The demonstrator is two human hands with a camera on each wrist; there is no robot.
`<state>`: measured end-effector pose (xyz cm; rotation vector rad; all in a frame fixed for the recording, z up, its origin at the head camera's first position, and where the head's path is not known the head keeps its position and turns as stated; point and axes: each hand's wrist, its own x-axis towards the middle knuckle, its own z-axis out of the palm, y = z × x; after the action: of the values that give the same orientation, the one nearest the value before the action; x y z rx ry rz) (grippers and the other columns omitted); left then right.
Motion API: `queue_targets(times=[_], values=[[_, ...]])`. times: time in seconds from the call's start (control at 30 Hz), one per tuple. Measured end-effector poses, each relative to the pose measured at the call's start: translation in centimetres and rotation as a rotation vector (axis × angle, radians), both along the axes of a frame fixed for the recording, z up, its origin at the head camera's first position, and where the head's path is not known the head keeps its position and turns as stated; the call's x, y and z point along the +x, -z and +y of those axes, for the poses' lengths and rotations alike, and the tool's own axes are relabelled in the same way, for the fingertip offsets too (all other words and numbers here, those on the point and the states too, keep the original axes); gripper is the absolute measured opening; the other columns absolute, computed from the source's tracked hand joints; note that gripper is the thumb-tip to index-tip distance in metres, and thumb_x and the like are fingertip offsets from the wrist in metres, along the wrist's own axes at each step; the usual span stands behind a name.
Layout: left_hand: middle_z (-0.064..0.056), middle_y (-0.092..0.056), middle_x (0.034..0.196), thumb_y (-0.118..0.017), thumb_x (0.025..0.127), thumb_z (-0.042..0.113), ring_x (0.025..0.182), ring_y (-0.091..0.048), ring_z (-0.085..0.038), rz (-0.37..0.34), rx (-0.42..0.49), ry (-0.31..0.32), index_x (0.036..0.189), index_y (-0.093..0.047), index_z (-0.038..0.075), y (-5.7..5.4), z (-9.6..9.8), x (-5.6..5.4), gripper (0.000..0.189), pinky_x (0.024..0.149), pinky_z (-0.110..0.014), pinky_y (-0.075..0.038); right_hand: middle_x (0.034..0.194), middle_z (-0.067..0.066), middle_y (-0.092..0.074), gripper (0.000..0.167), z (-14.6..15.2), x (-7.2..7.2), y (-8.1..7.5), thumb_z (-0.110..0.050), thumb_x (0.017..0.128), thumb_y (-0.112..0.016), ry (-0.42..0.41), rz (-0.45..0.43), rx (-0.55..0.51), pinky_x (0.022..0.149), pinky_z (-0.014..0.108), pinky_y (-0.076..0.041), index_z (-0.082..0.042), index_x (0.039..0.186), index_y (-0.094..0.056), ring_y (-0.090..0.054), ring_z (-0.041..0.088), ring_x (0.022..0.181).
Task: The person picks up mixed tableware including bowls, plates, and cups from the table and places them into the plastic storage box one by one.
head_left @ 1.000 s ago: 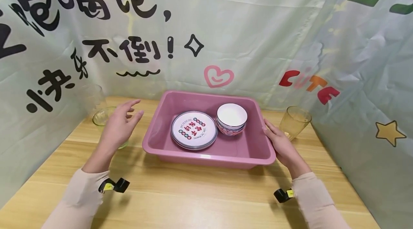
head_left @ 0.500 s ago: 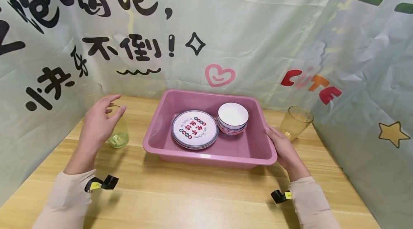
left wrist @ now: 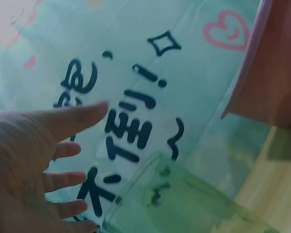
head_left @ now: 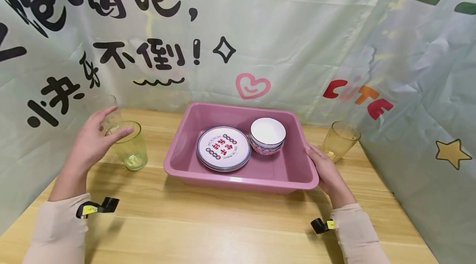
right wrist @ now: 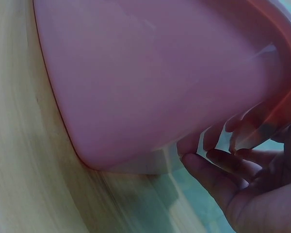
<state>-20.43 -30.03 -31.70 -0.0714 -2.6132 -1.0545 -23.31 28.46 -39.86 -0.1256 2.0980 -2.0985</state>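
Note:
My left hand (head_left: 90,138) is at the left of the table, thumb and fingers spread apart, beside a green drinking glass (head_left: 134,152). In the head view the thumb overlaps the glass rim; the left wrist view shows the glass (left wrist: 179,204) near the fingertips, with nothing gripped. My right hand (head_left: 327,172) touches the right side of a pink plastic basin (head_left: 238,180). In the right wrist view its fingertips meet the basin's outer wall (right wrist: 150,82) below the rim. Inside the basin sit a stack of white plates (head_left: 224,148) and, to their right, stacked bowls (head_left: 267,134).
A yellow drinking glass (head_left: 336,142) stands behind my right hand. A clear glass (head_left: 108,105) is behind my left hand, partly hidden. Printed cloth walls (head_left: 297,41) enclose the wooden table (head_left: 208,227) at the back and sides.
My left hand has moved left, from in front of the green glass to its left side, so more of the glass shows. My right hand stays at the basin's side.

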Motion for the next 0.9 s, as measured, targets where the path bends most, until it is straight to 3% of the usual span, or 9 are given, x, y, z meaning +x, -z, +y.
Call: queue_targets(times=[0.17, 0.3, 0.67, 0.8, 0.9], values=[[-0.026, -0.005, 0.159, -0.077, 0.085, 0.037, 0.136, -0.017, -0.059, -0.112, 0.104, 0.067, 0.158, -0.003, 0.020, 0.7, -1.3, -0.5, 0.106, 0.101, -0.076, -0.020, 0.144, 0.023, -0.038, 0.062, 0.0, 0.0, 0.0, -0.037, 0.107, -0.038, 0.004, 0.004, -0.002, 0.091, 0.026, -0.050, -0.004, 0.156, -0.019, -0.055, 0.011, 0.114], [-0.023, 0.002, 0.160, -0.080, 0.084, 0.028, 0.139, -0.011, -0.056, -0.160, 0.163, 0.127, 0.157, 0.009, 0.023, 1.5, -2.0, -0.8, 0.115, 0.102, -0.076, -0.017, 0.147, 0.026, -0.034, 0.062, 0.0, 0.1, -0.1, -0.037, 0.107, -0.037, 0.004, 0.004, 0.008, 0.092, 0.025, -0.050, -0.004, 0.156, -0.018, -0.054, 0.011, 0.115], [-0.030, -0.002, 0.157, -0.079, 0.084, 0.016, 0.138, -0.008, -0.056, -0.209, 0.249, 0.230, 0.153, 0.021, 0.022, 3.8, -3.6, -1.6, 0.122, 0.107, -0.072, -0.009, 0.150, 0.027, -0.029, 0.061, 0.0, 0.2, 0.0, -0.036, 0.107, -0.036, 0.002, 0.002, 0.011, 0.092, 0.024, -0.049, -0.005, 0.156, -0.016, -0.053, 0.010, 0.117], [-0.032, -0.010, 0.156, -0.076, 0.086, 0.013, 0.135, -0.021, -0.055, -0.225, 0.277, 0.263, 0.154, 0.019, 0.018, 4.6, -4.0, -2.0, 0.116, 0.107, -0.069, -0.018, 0.149, 0.027, -0.030, 0.062, 0.0, 0.1, -0.1, -0.037, 0.107, -0.037, 0.010, -0.001, 0.010, 0.092, 0.025, -0.049, -0.005, 0.156, -0.017, -0.054, 0.010, 0.116], [-0.031, -0.017, 0.154, -0.073, 0.088, 0.009, 0.133, -0.027, -0.053, -0.223, 0.282, 0.291, 0.155, 0.013, 0.014, 5.2, -4.2, -2.2, 0.110, 0.109, -0.042, -0.037, 0.149, 0.027, -0.031, 0.062, -0.1, 0.1, -0.1, -0.037, 0.107, -0.038, 0.014, -0.004, 0.008, 0.092, 0.025, -0.050, -0.005, 0.156, -0.017, -0.054, 0.011, 0.116]])
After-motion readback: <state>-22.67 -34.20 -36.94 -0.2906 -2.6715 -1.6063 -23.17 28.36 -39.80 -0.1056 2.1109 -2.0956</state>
